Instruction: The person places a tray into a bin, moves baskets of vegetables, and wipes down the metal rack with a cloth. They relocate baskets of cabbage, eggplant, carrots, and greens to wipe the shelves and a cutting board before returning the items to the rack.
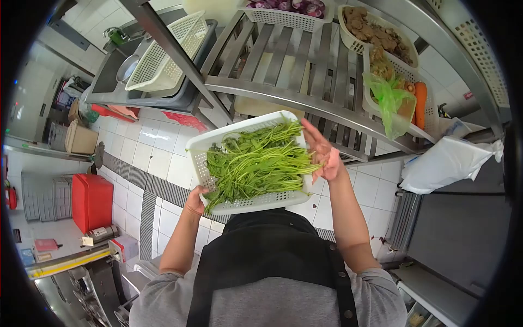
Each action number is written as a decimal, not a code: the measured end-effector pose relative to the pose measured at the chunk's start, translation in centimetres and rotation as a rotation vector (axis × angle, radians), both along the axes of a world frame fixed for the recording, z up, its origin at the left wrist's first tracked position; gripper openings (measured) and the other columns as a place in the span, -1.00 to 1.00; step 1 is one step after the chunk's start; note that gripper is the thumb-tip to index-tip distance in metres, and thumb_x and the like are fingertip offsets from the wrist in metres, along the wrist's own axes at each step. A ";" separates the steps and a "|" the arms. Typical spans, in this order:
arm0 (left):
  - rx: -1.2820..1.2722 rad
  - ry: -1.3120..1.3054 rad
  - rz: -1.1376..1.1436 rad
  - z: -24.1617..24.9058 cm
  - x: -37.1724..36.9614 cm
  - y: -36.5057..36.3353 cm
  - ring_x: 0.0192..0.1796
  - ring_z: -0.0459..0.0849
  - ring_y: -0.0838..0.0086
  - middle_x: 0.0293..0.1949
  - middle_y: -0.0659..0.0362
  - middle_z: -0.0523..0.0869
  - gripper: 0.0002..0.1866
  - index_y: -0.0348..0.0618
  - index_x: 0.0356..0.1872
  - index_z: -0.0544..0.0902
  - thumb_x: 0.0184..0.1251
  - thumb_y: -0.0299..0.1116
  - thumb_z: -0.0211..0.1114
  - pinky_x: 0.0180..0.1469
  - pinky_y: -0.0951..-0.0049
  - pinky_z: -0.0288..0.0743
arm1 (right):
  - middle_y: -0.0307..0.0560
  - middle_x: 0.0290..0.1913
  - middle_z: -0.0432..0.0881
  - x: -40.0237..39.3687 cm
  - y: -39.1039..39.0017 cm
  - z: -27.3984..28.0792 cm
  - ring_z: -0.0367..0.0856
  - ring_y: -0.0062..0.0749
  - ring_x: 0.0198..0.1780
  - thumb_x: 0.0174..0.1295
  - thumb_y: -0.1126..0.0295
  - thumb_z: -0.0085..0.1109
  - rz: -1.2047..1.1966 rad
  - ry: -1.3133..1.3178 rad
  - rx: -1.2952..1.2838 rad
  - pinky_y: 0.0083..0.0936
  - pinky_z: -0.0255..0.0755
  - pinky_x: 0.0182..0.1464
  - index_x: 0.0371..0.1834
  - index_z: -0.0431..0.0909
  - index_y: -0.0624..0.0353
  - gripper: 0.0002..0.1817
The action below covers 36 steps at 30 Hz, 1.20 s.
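Note:
A white perforated basket [248, 206] full of long-stemmed leafy greens [261, 161] is in front of my body, tilted slightly. My left hand [196, 200] grips its lower left corner, with the fingers partly hidden behind the rim. At the right end of the basket is my right hand [324, 152], its fingers spread beside the stem ends. Some stems reach over the right rim near that palm.
A slatted metal rack [272, 90] stands ahead, bearing baskets of red onions [289, 6], brown ginger-like roots [370, 32] and carrots [420, 103] with a green bag [392, 103]. An empty white basket [163, 60] is at the sink, left. A red box [92, 203] stands left.

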<state>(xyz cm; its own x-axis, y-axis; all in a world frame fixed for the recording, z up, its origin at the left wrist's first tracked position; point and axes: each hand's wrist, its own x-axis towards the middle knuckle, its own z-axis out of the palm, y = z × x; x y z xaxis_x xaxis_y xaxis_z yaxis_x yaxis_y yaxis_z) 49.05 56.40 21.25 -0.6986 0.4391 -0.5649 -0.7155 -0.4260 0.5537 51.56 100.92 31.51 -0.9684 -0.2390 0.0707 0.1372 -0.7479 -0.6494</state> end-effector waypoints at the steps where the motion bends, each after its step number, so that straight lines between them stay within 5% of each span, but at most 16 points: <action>1: 0.007 0.004 0.014 0.8 -0.3 0.5 0.06 0.67 0.09 0.04 -0.09 0.65 -0.35 -0.40 0.23 0.42 -0.02 -0.42 0.14 0.15 0.08 0.59 | 0.02 0.57 0.09 -1.1 0.3 1.5 0.43 -0.72 -0.21 0.12 0.18 0.35 -0.005 -0.049 0.081 -0.71 0.38 0.00 0.53 0.15 0.16 -0.10; 3: -0.002 0.043 -0.017 4.0 -0.9 1.6 0.03 0.68 0.12 0.03 -0.09 0.66 -0.36 -0.42 0.23 0.42 0.02 -0.41 0.14 0.13 0.13 0.61 | 0.00 0.56 0.13 -1.9 0.7 4.2 0.47 -0.70 -0.16 0.09 0.35 0.36 0.003 -0.086 0.168 -0.68 0.38 0.05 0.52 0.20 0.15 -0.13; 7: 0.023 0.125 0.070 6.4 -1.2 2.4 0.02 0.69 0.11 0.05 -0.09 0.64 -0.36 -0.37 0.25 0.41 0.04 -0.39 0.17 0.11 0.14 0.62 | 0.03 0.53 0.23 -1.4 2.4 7.6 0.54 -0.59 0.03 0.02 0.43 0.34 -0.179 0.334 0.977 -0.55 0.38 0.14 0.39 0.44 0.13 -0.27; 8: 0.020 0.193 0.065 7.4 -1.3 3.0 0.05 0.67 0.11 0.08 -0.08 0.62 -0.33 -0.34 0.28 0.39 0.04 -0.37 0.18 0.13 0.14 0.62 | 0.05 0.53 0.21 -0.6 3.1 8.0 0.55 -0.60 -0.02 0.01 0.40 0.35 -0.263 0.370 0.999 -0.56 0.40 0.08 0.40 0.41 0.17 -0.25; 10: -0.006 0.168 0.132 10.4 -1.4 4.7 0.07 0.66 0.11 0.10 -0.09 0.61 -0.32 -0.33 0.30 0.38 0.04 -0.37 0.19 0.13 0.13 0.61 | 0.11 0.53 0.20 1.8 3.8 7.4 0.56 -0.61 -0.17 0.00 0.36 0.36 -0.421 0.262 0.792 -0.57 0.45 -0.07 0.41 0.37 0.25 -0.20; 12: 0.040 0.236 0.165 13.5 -2.8 8.1 0.11 0.63 0.12 0.12 -0.09 0.58 -0.32 -0.31 0.31 0.35 0.10 -0.30 0.21 0.14 0.11 0.61 | 0.12 0.34 0.44 3.3 4.2 6.1 0.33 -0.66 -0.51 0.19 0.13 0.31 -0.627 0.169 0.583 -0.74 0.34 -0.34 0.48 0.21 0.30 -0.16; 16: 0.054 0.147 0.186 16.3 -7.6 12.0 0.04 0.64 0.12 0.06 -0.06 0.57 -0.39 -0.27 0.26 0.36 0.19 -0.25 0.24 0.09 0.06 0.62 | 0.23 0.35 0.41 8.8 7.6 -1.3 0.49 -0.53 -0.36 0.17 0.21 0.30 -0.656 0.031 0.281 -0.49 0.48 -0.26 0.30 0.43 0.35 -0.34; 19: -0.004 0.159 0.180 17.4 -12.1 15.3 0.00 0.63 0.11 0.06 -0.04 0.52 -0.39 -0.21 0.25 0.31 0.19 -0.28 0.29 0.06 0.02 0.63 | 0.09 0.11 0.53 12.2 8.0 -4.2 0.48 -0.47 -0.27 0.28 0.09 0.22 -0.757 -0.169 0.177 -0.40 0.47 -0.16 0.14 0.46 0.33 -0.45; 22: 0.102 0.078 0.023 19.2 -14.1 17.9 0.18 0.54 -0.02 0.14 -0.09 0.47 -0.29 -0.16 0.33 0.22 0.19 -0.21 0.30 0.14 -0.21 0.55 | -0.07 -0.12 0.45 14.4 9.0 -7.8 0.45 -0.41 -0.18 0.39 0.04 0.06 -0.915 -0.560 0.063 -0.32 0.42 -0.02 0.15 0.36 0.27 -0.49; 26: 0.117 0.154 -0.037 19.8 -14.6 19.8 0.30 0.46 -0.13 0.31 -0.17 0.40 -0.21 -0.13 0.46 0.13 0.35 0.06 0.17 0.23 -0.35 0.43 | -0.10 -0.19 0.43 16.9 9.6 -11.0 0.40 -0.41 -0.23 0.39 0.14 0.04 -1.212 -0.482 -0.187 -0.36 0.40 -0.05 0.03 0.39 0.24 -0.63; 29: 0.105 0.214 0.016 18.8 -14.3 20.2 0.35 0.40 -0.14 0.36 -0.14 0.34 -0.17 -0.13 0.49 0.11 0.41 0.24 0.04 0.28 -0.34 0.38 | -0.17 -0.33 0.35 16.4 10.4 -8.9 0.39 -0.35 -0.24 0.33 0.26 0.05 -0.804 -0.496 -0.215 -0.44 0.37 -0.07 -0.21 0.39 0.18 -0.79; 32: 0.108 0.210 0.265 17.5 -14.4 20.5 0.47 0.13 -0.22 0.46 -0.19 0.10 -0.06 -0.14 0.52 -0.01 0.37 0.29 0.08 0.37 -0.33 0.28 | -0.22 -0.37 0.42 13.9 13.3 -15.2 0.43 -0.36 -0.25 0.28 0.29 0.07 -0.498 -0.230 -0.240 -0.46 0.33 -0.24 -0.37 0.43 0.12 -0.84; 36: 0.331 -0.127 0.527 11.6 -15.4 20.6 0.39 0.24 -0.31 0.39 -0.31 0.11 -0.02 -0.24 0.49 -0.07 0.36 0.31 0.07 0.27 -0.08 0.54 | -0.18 -0.30 0.53 6.6 14.8 -14.6 0.46 -0.40 -0.22 0.28 0.32 0.05 -0.642 -0.407 0.157 -0.47 0.34 -0.22 -0.35 0.47 0.11 -0.87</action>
